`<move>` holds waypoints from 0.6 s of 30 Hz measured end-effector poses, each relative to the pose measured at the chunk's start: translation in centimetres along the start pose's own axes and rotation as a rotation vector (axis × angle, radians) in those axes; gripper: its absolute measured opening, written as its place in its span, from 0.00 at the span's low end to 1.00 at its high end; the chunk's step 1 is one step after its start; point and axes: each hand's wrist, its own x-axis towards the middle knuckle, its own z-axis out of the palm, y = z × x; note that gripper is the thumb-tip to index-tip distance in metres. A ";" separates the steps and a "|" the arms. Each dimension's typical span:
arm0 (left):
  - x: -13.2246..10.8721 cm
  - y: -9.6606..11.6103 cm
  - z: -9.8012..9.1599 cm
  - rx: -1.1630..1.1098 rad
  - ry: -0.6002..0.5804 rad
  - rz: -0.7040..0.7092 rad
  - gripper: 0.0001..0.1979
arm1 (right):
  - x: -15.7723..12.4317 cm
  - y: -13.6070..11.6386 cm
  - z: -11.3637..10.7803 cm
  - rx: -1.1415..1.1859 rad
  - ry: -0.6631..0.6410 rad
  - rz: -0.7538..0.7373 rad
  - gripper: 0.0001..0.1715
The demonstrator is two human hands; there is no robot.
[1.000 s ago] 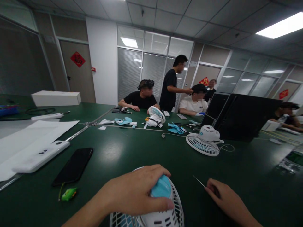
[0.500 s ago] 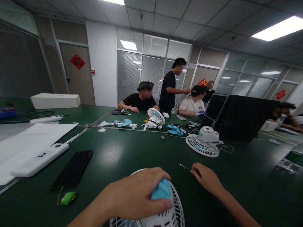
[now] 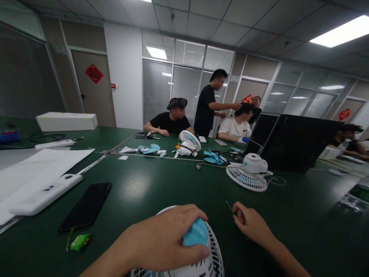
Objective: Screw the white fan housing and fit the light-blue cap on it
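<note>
A small white desk fan (image 3: 201,261) with a light-blue motor housing lies grille-down on the green table (image 3: 161,188) at the bottom centre. My left hand (image 3: 167,240) is wrapped over its blue housing and holds it steady. Just right of the fan, my right hand (image 3: 252,225) hovers low over the table with fingers pinched on a thin metal pin (image 3: 230,207) that points up and left. The lower part of the fan runs out of the picture.
A black phone (image 3: 86,206), a green charm (image 3: 77,242) and a white slab (image 3: 43,194) on paper lie to the left. Another white fan (image 3: 249,175) rests ahead on the right, beside a dark monitor back (image 3: 300,142). Several people (image 3: 173,121) are at the far end among fan parts.
My right hand has come forward and left toward the fan with the pin, which now tilts more upright. My left hand has stayed on the fan. A standing person far off reached over a seated one.
</note>
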 end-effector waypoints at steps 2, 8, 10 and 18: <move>0.0 0.1 0.0 0.001 -0.002 -0.005 0.25 | -0.4 -1.1 0.2 0.006 -0.010 -0.034 0.06; 0.2 0.2 0.0 -0.004 0.008 -0.003 0.23 | -1.3 -3.2 0.1 0.010 -0.035 -0.079 0.05; 0.2 0.1 0.0 -0.005 0.005 0.002 0.24 | -1.4 -3.4 -0.1 0.014 -0.033 -0.082 0.05; 0.3 -0.3 0.2 0.000 0.010 0.019 0.27 | -0.9 -4.7 -1.6 0.075 0.133 -0.098 0.18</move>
